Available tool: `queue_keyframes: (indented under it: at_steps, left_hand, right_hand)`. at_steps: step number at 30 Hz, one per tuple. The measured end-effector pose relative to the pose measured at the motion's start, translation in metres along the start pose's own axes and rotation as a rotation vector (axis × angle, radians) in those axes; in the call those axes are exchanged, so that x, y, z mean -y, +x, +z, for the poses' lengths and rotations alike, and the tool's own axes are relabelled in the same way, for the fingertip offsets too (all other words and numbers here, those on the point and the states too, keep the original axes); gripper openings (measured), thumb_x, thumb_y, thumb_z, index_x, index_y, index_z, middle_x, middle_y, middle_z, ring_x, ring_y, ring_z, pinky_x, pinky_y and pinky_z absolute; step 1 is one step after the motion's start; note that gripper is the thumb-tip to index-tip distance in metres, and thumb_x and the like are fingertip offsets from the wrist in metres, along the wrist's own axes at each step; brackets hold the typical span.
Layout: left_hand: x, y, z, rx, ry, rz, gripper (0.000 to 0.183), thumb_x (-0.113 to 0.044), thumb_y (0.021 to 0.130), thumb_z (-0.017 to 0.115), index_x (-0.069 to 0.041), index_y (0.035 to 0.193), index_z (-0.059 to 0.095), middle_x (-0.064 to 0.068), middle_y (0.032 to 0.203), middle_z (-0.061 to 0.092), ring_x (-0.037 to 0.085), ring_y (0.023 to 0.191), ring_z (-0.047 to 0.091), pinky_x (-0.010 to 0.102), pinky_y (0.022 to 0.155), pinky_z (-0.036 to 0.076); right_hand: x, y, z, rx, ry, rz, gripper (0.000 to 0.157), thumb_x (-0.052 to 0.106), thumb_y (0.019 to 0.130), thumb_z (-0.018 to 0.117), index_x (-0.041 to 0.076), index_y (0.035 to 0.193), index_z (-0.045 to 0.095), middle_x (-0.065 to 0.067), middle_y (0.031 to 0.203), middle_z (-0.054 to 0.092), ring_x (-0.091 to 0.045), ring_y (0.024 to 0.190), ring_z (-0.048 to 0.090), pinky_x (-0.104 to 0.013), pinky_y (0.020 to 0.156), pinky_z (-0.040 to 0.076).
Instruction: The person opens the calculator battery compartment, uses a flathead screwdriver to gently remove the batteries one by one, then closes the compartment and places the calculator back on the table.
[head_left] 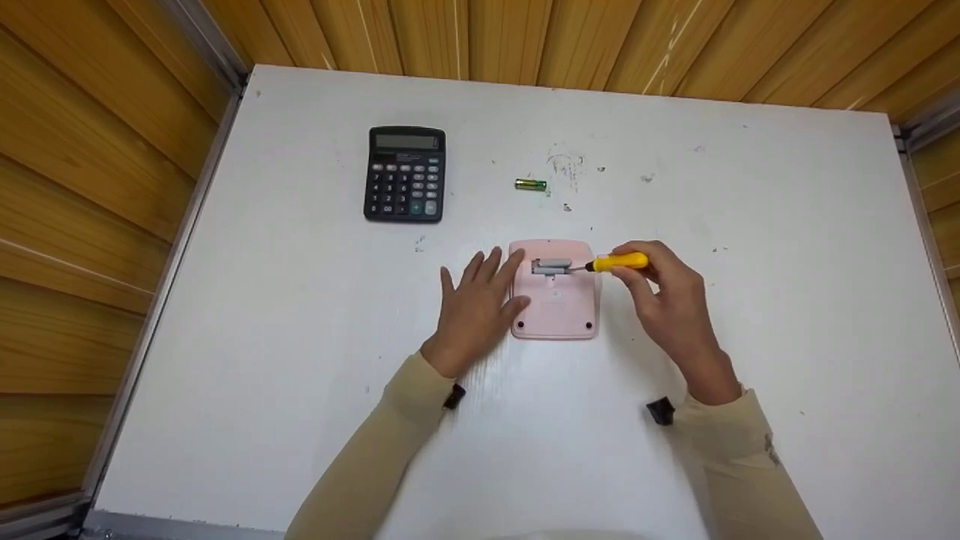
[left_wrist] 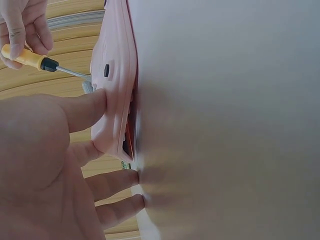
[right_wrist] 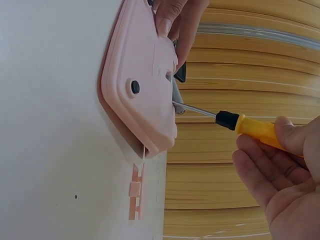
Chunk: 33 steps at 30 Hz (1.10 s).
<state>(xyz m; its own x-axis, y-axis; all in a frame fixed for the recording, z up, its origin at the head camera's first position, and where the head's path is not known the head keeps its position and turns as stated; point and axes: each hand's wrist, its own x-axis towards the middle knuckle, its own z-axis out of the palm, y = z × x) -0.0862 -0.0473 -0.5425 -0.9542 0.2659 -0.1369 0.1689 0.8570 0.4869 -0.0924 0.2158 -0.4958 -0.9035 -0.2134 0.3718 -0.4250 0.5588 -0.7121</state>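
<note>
A pink calculator lies face down, its battery compartment uncovered. In the compartment sits a grey battery, raised out of its slot in the right wrist view. My left hand rests spread at the calculator's left side, thumb and index finger on its edge and the other fingertips on the table. With thumb and fingers, my right hand holds a yellow-handled screwdriver. The tip of its metal shaft is at the battery's right end.
A black calculator lies face up at the back left of the white table. A green battery lies behind the pink calculator. A pink battery cover lies on the table beside it. Wooden walls border the table.
</note>
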Motion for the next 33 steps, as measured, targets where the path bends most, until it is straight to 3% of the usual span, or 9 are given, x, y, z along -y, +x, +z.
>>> queue_keyframes:
  at_steps: [6,14,25,29,33]
  left_hand:
    - [0.000,0.000,0.000,-0.013,0.014,0.013,0.071,-0.047,0.109,0.057,-0.026,0.170,0.029,0.011,0.172,0.032,0.034,0.160,0.023,0.078,0.118,0.010]
    - [0.000,-0.001,0.000,-0.025,0.019,0.020,0.071,-0.047,0.109,0.058,-0.025,0.170,0.030,0.012,0.171,0.034,0.035,0.159,0.025,0.079,0.117,0.012]
    - [0.000,-0.001,-0.001,-0.003,0.014,0.002,0.072,-0.048,0.109,0.056,-0.027,0.171,0.026,0.010,0.172,0.030,0.034,0.160,0.022,0.077,0.119,0.009]
    - [-0.001,-0.001,-0.001,0.000,0.011,0.000,0.072,-0.048,0.109,0.056,-0.027,0.171,0.025,0.010,0.173,0.030,0.033,0.160,0.022,0.077,0.119,0.009]
    - [-0.001,0.000,-0.001,-0.002,0.016,0.006,0.072,-0.049,0.109,0.056,-0.026,0.171,0.025,0.011,0.172,0.030,0.034,0.160,0.022,0.077,0.119,0.010]
  right_hand:
    - [-0.017,-0.001,-0.004,-0.020,0.145,0.115,0.027,-0.003,0.099,0.071,-0.008,0.125,0.065,-0.014,0.118,0.070,-0.017,0.105,0.068,-0.020,0.097,0.054]
    - [-0.046,-0.006,-0.006,-0.031,0.427,0.302,0.029,0.001,0.104,0.065,-0.010,0.131,0.059,-0.015,0.123,0.062,-0.022,0.110,0.071,-0.030,0.096,0.057]
    - [-0.064,-0.010,-0.004,-0.029,0.657,0.443,0.038,0.009,0.105,0.066,-0.012,0.134,0.055,-0.023,0.129,0.057,-0.025,0.110,0.072,-0.035,0.098,0.056]
    - [-0.061,-0.010,-0.005,-0.029,0.654,0.452,0.038,0.009,0.105,0.066,-0.012,0.134,0.055,-0.022,0.128,0.057,-0.025,0.110,0.072,-0.035,0.098,0.055]
    - [-0.048,-0.006,-0.007,-0.020,0.487,0.338,0.030,0.000,0.104,0.065,-0.012,0.130,0.058,-0.019,0.125,0.062,-0.021,0.109,0.072,-0.032,0.096,0.057]
